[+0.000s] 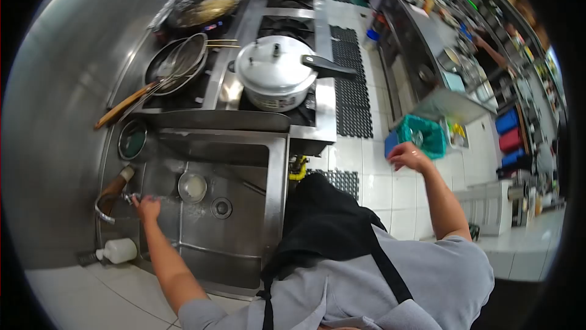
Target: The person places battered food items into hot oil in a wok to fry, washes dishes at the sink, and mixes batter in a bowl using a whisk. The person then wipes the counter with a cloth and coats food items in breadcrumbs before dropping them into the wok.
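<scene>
While the person is leaning over the sink (244, 250), the tap (105, 209) is curving over its left side, and the left grip (147, 208) is pinching the tap's handle with nearly closed fingers. Just beyond the tap, a brown bottle (115, 188) is leaning in the view, and a white bottle (120, 250) is resting by the sink's near left corner. Inside the sink, a small round bowl (193, 188) with pale contents is sitting near the drain (221, 208), apart from the hand. A round container (133, 140) is sitting at the far left corner.

Beyond the sink, a lidded metal pot (274, 73) is standing on the stove (326, 101), its black handle pointing right. To its left, a wire strainer (182, 60) is lying across a pan (160, 68), and a wok (185, 17) farther back is holding yellowish food.

Out to the right, the right grip (409, 157) is hovering half open with loosely curled fingers, holding nothing visible, near a teal-lined bin (432, 142). Farther off, another person's arm (492, 51) is reaching over the crowded tabletop (427, 29).
</scene>
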